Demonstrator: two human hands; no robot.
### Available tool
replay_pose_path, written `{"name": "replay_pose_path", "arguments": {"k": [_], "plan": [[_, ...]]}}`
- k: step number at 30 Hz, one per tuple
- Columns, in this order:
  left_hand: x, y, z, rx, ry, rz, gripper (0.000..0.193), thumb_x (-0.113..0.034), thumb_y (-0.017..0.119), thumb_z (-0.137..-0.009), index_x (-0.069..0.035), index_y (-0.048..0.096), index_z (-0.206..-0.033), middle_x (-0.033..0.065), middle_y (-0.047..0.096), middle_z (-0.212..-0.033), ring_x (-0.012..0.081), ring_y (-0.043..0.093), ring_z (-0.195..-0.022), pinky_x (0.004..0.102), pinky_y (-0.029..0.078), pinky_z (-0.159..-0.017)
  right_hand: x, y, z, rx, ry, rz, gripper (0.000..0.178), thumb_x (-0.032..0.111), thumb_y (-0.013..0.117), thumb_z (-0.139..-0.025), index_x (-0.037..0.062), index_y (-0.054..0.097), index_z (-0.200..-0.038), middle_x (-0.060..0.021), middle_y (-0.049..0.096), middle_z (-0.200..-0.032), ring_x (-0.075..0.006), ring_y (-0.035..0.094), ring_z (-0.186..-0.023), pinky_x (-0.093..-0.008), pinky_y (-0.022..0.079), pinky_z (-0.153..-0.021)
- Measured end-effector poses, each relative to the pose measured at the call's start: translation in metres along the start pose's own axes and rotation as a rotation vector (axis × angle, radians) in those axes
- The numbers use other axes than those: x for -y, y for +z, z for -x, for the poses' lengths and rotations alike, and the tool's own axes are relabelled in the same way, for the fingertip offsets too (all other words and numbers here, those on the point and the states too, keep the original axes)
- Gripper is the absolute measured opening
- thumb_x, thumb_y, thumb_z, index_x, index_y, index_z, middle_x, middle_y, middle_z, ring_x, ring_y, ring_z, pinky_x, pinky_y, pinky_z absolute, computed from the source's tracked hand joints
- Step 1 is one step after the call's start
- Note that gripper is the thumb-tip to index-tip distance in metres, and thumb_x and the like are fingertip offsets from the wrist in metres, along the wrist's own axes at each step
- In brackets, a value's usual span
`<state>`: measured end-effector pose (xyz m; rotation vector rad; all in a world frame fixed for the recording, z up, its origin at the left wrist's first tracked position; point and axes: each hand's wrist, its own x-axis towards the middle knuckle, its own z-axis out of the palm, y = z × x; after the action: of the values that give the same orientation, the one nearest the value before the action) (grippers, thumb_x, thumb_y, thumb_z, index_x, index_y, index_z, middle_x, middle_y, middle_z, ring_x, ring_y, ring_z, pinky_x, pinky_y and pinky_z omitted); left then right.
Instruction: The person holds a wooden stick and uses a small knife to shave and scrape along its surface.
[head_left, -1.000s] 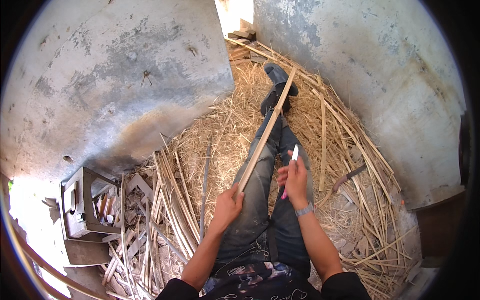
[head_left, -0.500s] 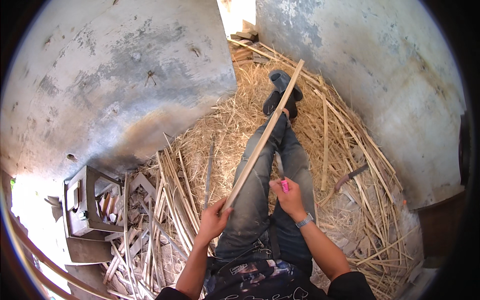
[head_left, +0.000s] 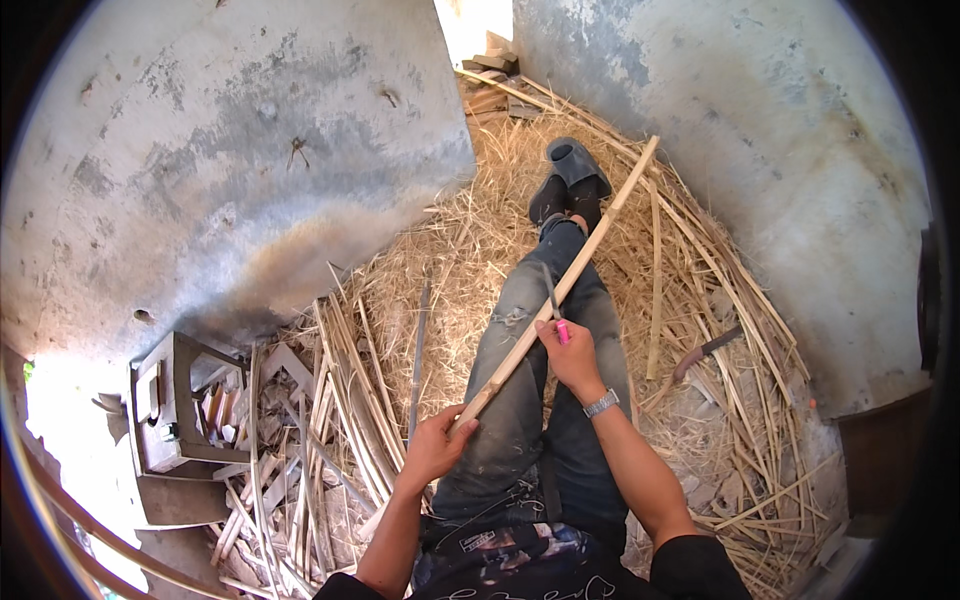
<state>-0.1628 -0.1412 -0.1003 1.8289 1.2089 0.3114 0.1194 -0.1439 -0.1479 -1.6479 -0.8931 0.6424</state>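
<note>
A long pale bamboo strip point(head_left: 572, 272) runs slantwise over my legs, its far end past my shoes. My left hand point(head_left: 438, 447) is closed round its near end by my left thigh. In my right hand point(head_left: 572, 355) is a knife point(head_left: 552, 290) with a pink handle and a narrow dark blade. The blade crosses the strip near its middle, pointing away from me; whether its edge bites in, I cannot tell. My right fingers are wrapped round the handle and close against the strip.
Straw-like shavings point(head_left: 470, 250) cover the floor round my legs point(head_left: 590, 340). Split strips lie in a pile point(head_left: 365, 385) at left and along the right wall point(head_left: 740, 150). A second knife point(head_left: 706, 351) with a brown handle rests at right. A frame-like box point(head_left: 185, 410) stands at left.
The strip's far end has swung to the right. My right hand has moved up and slightly left, bringing the knife from beside the strip onto it. The left hand keeps its hold.
</note>
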Motion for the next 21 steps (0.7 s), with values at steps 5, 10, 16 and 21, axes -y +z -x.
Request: {"name": "replay_pose_path", "arguments": {"k": [5,10,16,21], "plan": [[0.010,0.025,-0.008,-0.181,0.177,0.048,0.045,-0.031,0.075,-0.097,-0.009,0.070,-0.135,0.0250,0.076,-0.102,0.0380,0.076,-0.092,0.0413,0.058,-0.082,0.009,0.002,0.029,0.166,-0.101,0.104,0.045,0.041,0.056,-0.107,0.0015,0.062,-0.085,-0.0179,0.061,-0.066,-0.0382,0.060,-0.060,-0.0471,0.045,-0.058],[-0.020,0.025,-0.022,-0.060,0.004,-0.043,0.045,-0.022,0.074,-0.097,-0.006,0.067,-0.138,0.0240,0.076,-0.115,0.0294,0.077,-0.104,0.0351,0.057,-0.092,0.012,-0.002,0.052,0.332,-0.208,0.362,0.046,0.044,0.058,-0.105,0.0037,0.059,-0.083,-0.0241,0.061,-0.066,-0.0474,0.063,-0.067,-0.0550,0.046,-0.059],[-0.004,0.037,-0.027,-0.159,0.161,0.053,0.043,-0.026,0.069,-0.101,-0.006,0.067,-0.139,0.0279,0.075,-0.096,0.0362,0.078,-0.090,0.0386,0.058,-0.080,0.008,0.008,0.058,0.224,-0.261,0.661,0.051,0.051,0.058,-0.103,0.0069,0.061,-0.077,-0.0198,0.062,-0.059,-0.0449,0.065,-0.057,-0.0560,0.050,-0.052],[-0.002,0.039,-0.025,-0.107,0.113,0.101,0.042,-0.027,0.067,-0.103,-0.005,0.066,-0.139,0.0292,0.074,-0.097,0.0372,0.077,-0.094,0.0388,0.057,-0.083,-0.001,0.000,0.045,0.244,-0.374,0.795,0.054,0.056,0.055,-0.103,0.0091,0.062,-0.076,-0.0181,0.066,-0.061,-0.0392,0.068,-0.055,-0.0521,0.054,-0.051]]}}
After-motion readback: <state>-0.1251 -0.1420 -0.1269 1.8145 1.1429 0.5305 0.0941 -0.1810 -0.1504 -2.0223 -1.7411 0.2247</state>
